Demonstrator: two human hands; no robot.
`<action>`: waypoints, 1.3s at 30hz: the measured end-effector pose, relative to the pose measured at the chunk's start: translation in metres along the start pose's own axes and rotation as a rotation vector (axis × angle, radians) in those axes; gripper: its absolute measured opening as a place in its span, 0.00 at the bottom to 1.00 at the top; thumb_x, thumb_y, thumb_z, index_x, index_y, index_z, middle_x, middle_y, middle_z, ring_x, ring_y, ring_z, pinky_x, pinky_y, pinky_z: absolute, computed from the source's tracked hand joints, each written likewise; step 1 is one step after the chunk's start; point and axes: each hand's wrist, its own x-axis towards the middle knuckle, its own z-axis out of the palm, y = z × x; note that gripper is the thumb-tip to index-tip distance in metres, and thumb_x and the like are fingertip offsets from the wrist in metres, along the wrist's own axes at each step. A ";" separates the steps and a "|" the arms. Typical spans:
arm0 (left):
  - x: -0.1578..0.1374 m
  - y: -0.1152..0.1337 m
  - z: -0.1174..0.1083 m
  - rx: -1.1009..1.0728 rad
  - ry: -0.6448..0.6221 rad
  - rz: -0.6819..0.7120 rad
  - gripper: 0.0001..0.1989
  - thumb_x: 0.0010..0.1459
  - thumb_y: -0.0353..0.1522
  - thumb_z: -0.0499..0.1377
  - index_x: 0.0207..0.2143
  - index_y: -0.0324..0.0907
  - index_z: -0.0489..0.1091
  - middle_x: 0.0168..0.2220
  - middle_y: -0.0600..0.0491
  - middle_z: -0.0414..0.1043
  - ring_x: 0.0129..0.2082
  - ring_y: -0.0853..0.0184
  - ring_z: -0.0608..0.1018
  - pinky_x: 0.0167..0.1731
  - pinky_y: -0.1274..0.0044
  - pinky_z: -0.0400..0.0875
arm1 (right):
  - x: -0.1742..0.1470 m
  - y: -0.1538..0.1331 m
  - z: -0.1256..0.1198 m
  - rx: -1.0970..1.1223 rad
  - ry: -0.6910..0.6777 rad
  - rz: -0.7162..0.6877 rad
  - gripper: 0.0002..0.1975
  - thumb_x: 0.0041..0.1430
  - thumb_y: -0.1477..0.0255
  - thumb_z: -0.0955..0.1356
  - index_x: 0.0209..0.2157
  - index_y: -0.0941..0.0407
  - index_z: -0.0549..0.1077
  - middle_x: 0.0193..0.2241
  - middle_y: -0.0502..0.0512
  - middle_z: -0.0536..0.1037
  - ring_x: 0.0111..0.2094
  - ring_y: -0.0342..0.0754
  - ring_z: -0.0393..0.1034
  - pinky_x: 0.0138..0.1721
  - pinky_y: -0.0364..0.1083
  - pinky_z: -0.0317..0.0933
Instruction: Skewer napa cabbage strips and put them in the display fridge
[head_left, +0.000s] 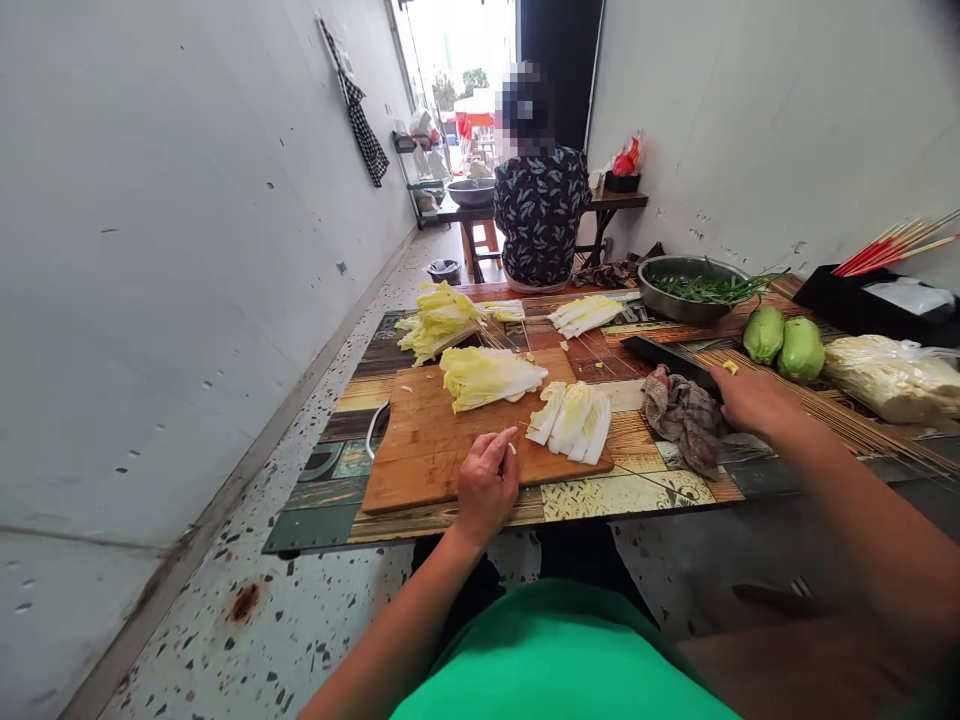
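Observation:
My right hand (754,400) is closed around the hidden handle end of a dark-bladed kitchen knife (664,360). The blade lies just beyond a crumpled, patterned cloth (681,420). A small yellow scrap clings near the knuckles. At the near side of the wooden cutting board (420,450), my left hand (489,478) has its fingers pinched together; a pale bit shows there that is too small to name. Right of that hand, several cut Chinese cabbage pieces (577,420) lie side by side, with a thin stick showing by them. A larger cabbage bunch (491,377) rests behind on the board.
More cabbage leaves (439,318) and skewered cabbage (587,315) lie farther back. A metal bowl of greens (694,290), two green gourds (781,342), bamboo skewers (840,420) and a pale bagged bundle (892,378) fill the right side. Another person (541,215) sits beyond the table.

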 end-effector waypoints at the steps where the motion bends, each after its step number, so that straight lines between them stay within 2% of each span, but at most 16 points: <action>1: 0.000 0.000 0.000 -0.003 -0.003 -0.009 0.13 0.64 0.25 0.54 0.47 0.39 0.74 0.37 0.49 0.76 0.35 0.69 0.78 0.38 0.78 0.75 | -0.012 -0.010 -0.003 -0.027 -0.012 -0.021 0.09 0.59 0.80 0.63 0.33 0.59 0.76 0.31 0.69 0.77 0.38 0.61 0.74 0.37 0.54 0.64; 3: 0.000 0.000 -0.001 -0.011 -0.010 -0.023 0.14 0.64 0.25 0.53 0.48 0.39 0.74 0.37 0.49 0.75 0.35 0.69 0.78 0.38 0.78 0.74 | -0.043 -0.036 -0.002 -0.038 -0.055 -0.129 0.11 0.64 0.74 0.62 0.39 0.58 0.76 0.38 0.67 0.79 0.41 0.58 0.74 0.39 0.52 0.66; 5: 0.000 0.001 -0.003 -0.028 -0.017 -0.034 0.14 0.65 0.26 0.53 0.49 0.39 0.74 0.36 0.49 0.75 0.34 0.69 0.78 0.37 0.78 0.74 | -0.077 -0.060 0.006 0.054 -0.142 -0.306 0.13 0.66 0.67 0.63 0.43 0.56 0.76 0.41 0.61 0.81 0.40 0.54 0.76 0.38 0.50 0.68; 8: 0.000 0.002 -0.004 -0.061 -0.024 -0.042 0.13 0.65 0.26 0.53 0.49 0.38 0.74 0.37 0.49 0.75 0.34 0.69 0.78 0.37 0.79 0.73 | -0.114 -0.080 0.025 0.173 -0.106 -0.453 0.16 0.66 0.66 0.63 0.49 0.59 0.74 0.46 0.63 0.81 0.45 0.56 0.77 0.43 0.51 0.71; 12: 0.001 0.002 -0.006 -0.085 -0.019 -0.047 0.13 0.65 0.25 0.54 0.49 0.37 0.73 0.37 0.49 0.75 0.35 0.69 0.77 0.38 0.78 0.73 | -0.118 -0.081 0.035 0.362 -0.104 -0.389 0.15 0.67 0.68 0.60 0.42 0.56 0.77 0.41 0.59 0.83 0.41 0.52 0.79 0.40 0.48 0.72; 15: 0.002 0.002 -0.007 -0.101 -0.012 -0.046 0.12 0.64 0.24 0.54 0.46 0.38 0.74 0.37 0.49 0.76 0.35 0.69 0.78 0.38 0.79 0.74 | -0.109 -0.083 0.027 0.537 -0.081 -0.305 0.15 0.66 0.64 0.62 0.38 0.54 0.79 0.38 0.55 0.84 0.39 0.50 0.79 0.40 0.46 0.71; 19: 0.004 0.002 -0.006 -0.130 0.021 -0.048 0.10 0.63 0.23 0.54 0.41 0.39 0.74 0.37 0.49 0.76 0.38 0.68 0.79 0.41 0.78 0.75 | -0.097 -0.085 0.010 0.695 0.037 -0.131 0.14 0.60 0.60 0.67 0.36 0.54 0.81 0.35 0.55 0.84 0.35 0.50 0.78 0.37 0.46 0.71; 21: 0.004 0.001 -0.006 -0.129 0.036 -0.046 0.09 0.63 0.23 0.54 0.41 0.40 0.73 0.37 0.50 0.76 0.39 0.68 0.79 0.42 0.78 0.76 | -0.086 -0.079 0.000 0.802 0.048 0.031 0.16 0.56 0.57 0.69 0.35 0.54 0.81 0.28 0.54 0.81 0.27 0.47 0.74 0.28 0.44 0.68; 23: 0.003 0.000 -0.005 -0.124 0.041 -0.035 0.10 0.63 0.24 0.55 0.42 0.41 0.73 0.38 0.50 0.77 0.39 0.68 0.80 0.42 0.77 0.77 | -0.069 -0.067 -0.010 0.965 0.000 0.210 0.20 0.50 0.53 0.72 0.34 0.55 0.80 0.20 0.50 0.74 0.19 0.42 0.64 0.19 0.42 0.58; 25: 0.002 -0.001 -0.003 -0.122 0.030 -0.021 0.10 0.62 0.24 0.55 0.43 0.41 0.73 0.38 0.50 0.77 0.39 0.67 0.80 0.42 0.76 0.78 | -0.047 -0.053 -0.020 1.137 -0.094 0.344 0.25 0.41 0.51 0.75 0.34 0.56 0.79 0.15 0.44 0.64 0.15 0.38 0.53 0.14 0.39 0.47; 27: 0.002 -0.003 -0.003 -0.129 0.021 -0.008 0.10 0.62 0.24 0.55 0.43 0.41 0.74 0.38 0.50 0.78 0.39 0.67 0.81 0.42 0.76 0.78 | -0.023 -0.039 -0.029 1.256 -0.166 0.407 0.28 0.34 0.52 0.78 0.33 0.57 0.78 0.15 0.41 0.58 0.15 0.35 0.46 0.14 0.38 0.40; 29: 0.001 -0.003 -0.003 -0.142 0.017 -0.004 0.10 0.62 0.24 0.55 0.43 0.41 0.74 0.38 0.50 0.78 0.39 0.67 0.81 0.41 0.77 0.78 | 0.004 -0.030 -0.037 1.295 -0.154 0.415 0.28 0.31 0.53 0.79 0.32 0.57 0.76 0.15 0.39 0.56 0.15 0.34 0.43 0.15 0.38 0.37; 31: 0.001 -0.003 -0.004 -0.151 0.017 -0.009 0.10 0.62 0.24 0.55 0.42 0.41 0.74 0.38 0.49 0.78 0.39 0.67 0.81 0.41 0.77 0.78 | 0.032 -0.026 -0.041 1.226 -0.050 0.391 0.26 0.33 0.52 0.77 0.31 0.56 0.74 0.15 0.39 0.55 0.15 0.34 0.42 0.15 0.38 0.36; 34: 0.000 -0.002 -0.005 -0.165 0.005 -0.014 0.11 0.62 0.24 0.56 0.43 0.41 0.75 0.39 0.48 0.78 0.39 0.67 0.81 0.41 0.78 0.78 | 0.078 -0.034 -0.034 1.036 0.083 0.350 0.24 0.42 0.50 0.71 0.31 0.56 0.72 0.16 0.41 0.56 0.15 0.36 0.43 0.16 0.40 0.39; 36: 0.001 -0.003 -0.006 -0.181 -0.011 -0.012 0.11 0.62 0.23 0.55 0.43 0.41 0.75 0.39 0.48 0.78 0.39 0.67 0.81 0.40 0.79 0.78 | 0.108 -0.047 -0.019 0.928 0.120 0.341 0.23 0.49 0.50 0.68 0.32 0.57 0.72 0.17 0.42 0.59 0.16 0.37 0.45 0.17 0.41 0.43; 39: 0.000 -0.004 -0.007 -0.194 -0.031 0.006 0.12 0.62 0.23 0.55 0.43 0.41 0.75 0.38 0.48 0.78 0.38 0.68 0.81 0.39 0.80 0.78 | 0.142 -0.075 0.019 0.742 0.133 0.331 0.21 0.55 0.54 0.65 0.32 0.60 0.74 0.17 0.47 0.65 0.18 0.40 0.52 0.21 0.43 0.49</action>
